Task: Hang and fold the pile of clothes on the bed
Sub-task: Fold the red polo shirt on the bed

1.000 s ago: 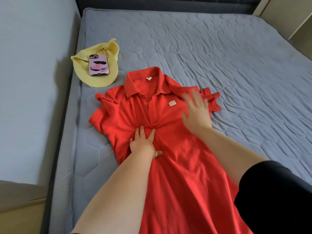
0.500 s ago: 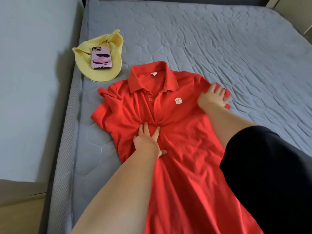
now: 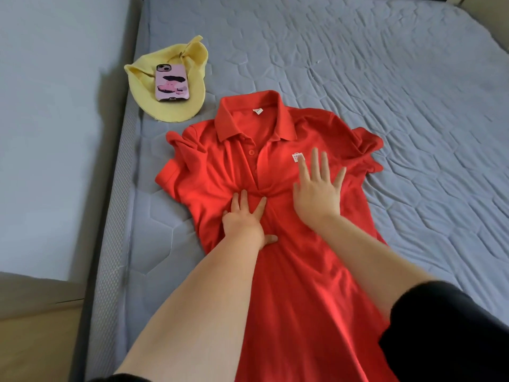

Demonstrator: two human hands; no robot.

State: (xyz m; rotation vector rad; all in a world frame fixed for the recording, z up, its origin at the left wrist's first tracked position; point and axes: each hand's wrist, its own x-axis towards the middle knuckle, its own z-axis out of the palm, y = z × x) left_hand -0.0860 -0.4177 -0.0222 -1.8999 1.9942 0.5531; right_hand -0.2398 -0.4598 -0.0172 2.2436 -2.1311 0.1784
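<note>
Red polo shirt (image 3: 297, 271) fabric lies under both palms. The left hand (image 3: 243, 219) presses flat on the shirt's front just below the button placket, its fingers straight and slightly spread, thumb stuck out toward the middle, holding nothing; creases bunch up at its fingertips. The right hand (image 3: 316, 188) lies flat on the chest beside it, fingers fanned wide and straight, also gripping nothing, with one fingertip touching the small white logo patch (image 3: 297, 157). Both bare forearms reach in from the near edge, and a black sleeve (image 3: 454, 326) covers the right upper arm and hides the shirt's lower right hem. Beyond the shirt's shoulder on the left side, a yellow cloth (image 3: 176, 110) sits near the bed's edge with a pink-cased phone (image 3: 172, 82) lying face down on it, close to the shirt but apart from it. A pale wall (image 3: 55, 133) runs along the left of the grey quilted bed (image 3: 385, 92). The shirt is spread face up on the bed, collar (image 3: 253, 117) pointing away from the person, beyond both hands, its short sleeves crumpled out to either side, and its body running back under the forearms.
</note>
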